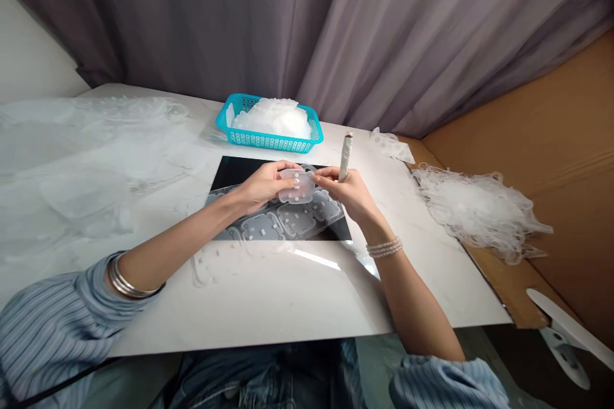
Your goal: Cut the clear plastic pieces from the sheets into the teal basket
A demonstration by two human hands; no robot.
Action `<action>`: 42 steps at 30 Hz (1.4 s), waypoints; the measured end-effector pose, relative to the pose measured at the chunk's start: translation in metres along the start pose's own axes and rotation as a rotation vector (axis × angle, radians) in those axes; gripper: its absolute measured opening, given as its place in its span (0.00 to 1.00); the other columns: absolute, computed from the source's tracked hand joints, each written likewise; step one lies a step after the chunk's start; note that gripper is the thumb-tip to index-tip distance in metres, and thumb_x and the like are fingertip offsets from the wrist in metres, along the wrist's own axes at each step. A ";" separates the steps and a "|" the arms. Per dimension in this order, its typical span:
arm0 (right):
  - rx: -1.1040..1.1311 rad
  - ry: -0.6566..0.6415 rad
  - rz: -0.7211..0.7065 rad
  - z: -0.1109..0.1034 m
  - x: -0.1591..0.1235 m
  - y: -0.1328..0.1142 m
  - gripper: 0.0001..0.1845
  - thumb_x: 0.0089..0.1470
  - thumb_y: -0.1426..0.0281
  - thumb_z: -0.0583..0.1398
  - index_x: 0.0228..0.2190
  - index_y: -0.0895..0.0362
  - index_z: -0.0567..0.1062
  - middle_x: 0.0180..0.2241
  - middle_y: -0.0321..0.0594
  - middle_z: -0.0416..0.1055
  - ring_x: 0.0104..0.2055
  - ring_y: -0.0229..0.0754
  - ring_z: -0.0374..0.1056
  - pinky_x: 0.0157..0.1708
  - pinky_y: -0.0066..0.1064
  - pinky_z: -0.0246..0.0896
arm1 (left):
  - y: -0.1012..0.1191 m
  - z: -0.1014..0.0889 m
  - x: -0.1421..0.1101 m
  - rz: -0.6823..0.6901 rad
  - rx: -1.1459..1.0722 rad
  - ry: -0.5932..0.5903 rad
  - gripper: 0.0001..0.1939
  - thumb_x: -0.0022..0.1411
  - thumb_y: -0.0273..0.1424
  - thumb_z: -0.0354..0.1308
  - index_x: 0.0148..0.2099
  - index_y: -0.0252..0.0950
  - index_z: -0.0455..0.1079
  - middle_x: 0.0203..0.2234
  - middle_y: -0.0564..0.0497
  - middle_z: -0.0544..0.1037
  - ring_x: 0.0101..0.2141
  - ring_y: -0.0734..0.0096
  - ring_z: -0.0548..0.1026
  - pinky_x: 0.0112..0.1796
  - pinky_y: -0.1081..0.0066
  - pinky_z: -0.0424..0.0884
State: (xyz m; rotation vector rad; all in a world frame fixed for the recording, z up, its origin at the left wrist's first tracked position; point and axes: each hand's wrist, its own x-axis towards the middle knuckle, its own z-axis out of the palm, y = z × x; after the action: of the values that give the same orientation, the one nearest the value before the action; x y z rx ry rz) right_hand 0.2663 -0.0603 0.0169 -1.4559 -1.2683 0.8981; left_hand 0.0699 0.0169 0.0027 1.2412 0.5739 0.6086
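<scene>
My left hand (pixel 263 186) pinches a small translucent plastic piece (pixel 303 190) with rounded corners and small holes, above a black mat (pixel 233 169). In my right hand (pixel 352 195) is a slim tool with a white-wrapped handle (pixel 346 156), which sticks up behind the thumb. Its working end is hidden by the fingers, so its kind does not show. The right fingertips meet the right edge of the piece. Under both hands lies a clear sheet of joined plastic pieces (pixel 261 228), partly on the mat and partly on the white table (pixel 268 313).
A turquoise basket (pixel 273 140) full of similar pieces stands at the back. Large translucent sheets (pixel 71 172) are heaped on the left. Thin plastic scraps (pixel 480 208) pile up on the right, by a cardboard panel (pixel 537 108). A smaller scrap (pixel 391 146) lies at the back right.
</scene>
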 end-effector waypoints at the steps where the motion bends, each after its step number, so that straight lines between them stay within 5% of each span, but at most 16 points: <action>1: 0.018 0.008 0.011 -0.002 0.001 0.001 0.16 0.46 0.59 0.68 0.30 0.59 0.80 0.18 0.30 0.59 0.20 0.31 0.47 0.21 0.29 0.40 | 0.000 -0.003 0.001 -0.018 -0.009 -0.004 0.18 0.56 0.28 0.67 0.49 0.32 0.72 0.39 0.43 0.81 0.38 0.64 0.80 0.44 0.63 0.75; 8: 0.079 0.025 0.056 -0.010 0.002 0.007 0.17 0.46 0.58 0.68 0.30 0.60 0.78 0.18 0.28 0.52 0.20 0.31 0.44 0.20 0.28 0.36 | -0.002 -0.026 0.005 -0.107 -0.033 0.025 0.10 0.55 0.27 0.67 0.40 0.29 0.76 0.37 0.40 0.81 0.36 0.65 0.81 0.42 0.65 0.78; 24: 0.180 -0.012 0.104 -0.008 0.001 0.007 0.18 0.46 0.58 0.69 0.32 0.58 0.76 0.14 0.27 0.56 0.18 0.30 0.45 0.19 0.28 0.34 | 0.000 -0.027 0.004 -0.083 0.070 0.075 0.12 0.51 0.32 0.70 0.38 0.32 0.78 0.35 0.45 0.79 0.34 0.70 0.77 0.37 0.66 0.76; 30: 0.189 -0.033 0.072 -0.007 0.000 0.002 0.16 0.48 0.59 0.67 0.34 0.57 0.75 0.24 0.34 0.71 0.18 0.29 0.41 0.19 0.29 0.33 | -0.001 -0.026 0.005 -0.033 0.063 0.126 0.13 0.52 0.32 0.69 0.41 0.33 0.79 0.31 0.47 0.80 0.30 0.70 0.76 0.37 0.66 0.76; 36: 0.088 -0.054 0.034 -0.007 -0.001 0.005 0.12 0.53 0.65 0.62 0.36 0.58 0.80 0.13 0.24 0.47 0.18 0.32 0.40 0.21 0.30 0.34 | 0.001 -0.023 0.004 0.035 -0.015 0.131 0.13 0.54 0.29 0.65 0.43 0.34 0.80 0.44 0.43 0.81 0.46 0.62 0.77 0.48 0.64 0.74; 42: 0.018 -0.018 0.002 -0.007 -0.002 0.005 0.17 0.54 0.61 0.62 0.40 0.60 0.81 0.14 0.26 0.47 0.20 0.33 0.43 0.22 0.30 0.35 | -0.002 -0.022 0.004 0.084 0.014 0.153 0.13 0.55 0.31 0.64 0.43 0.35 0.80 0.49 0.42 0.79 0.50 0.58 0.74 0.45 0.64 0.74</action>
State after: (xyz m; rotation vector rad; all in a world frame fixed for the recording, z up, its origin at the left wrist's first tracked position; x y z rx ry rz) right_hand 0.2734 -0.0636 0.0137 -1.4382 -1.2685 0.9241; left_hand 0.0572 0.0344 -0.0044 1.2434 0.6566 0.7758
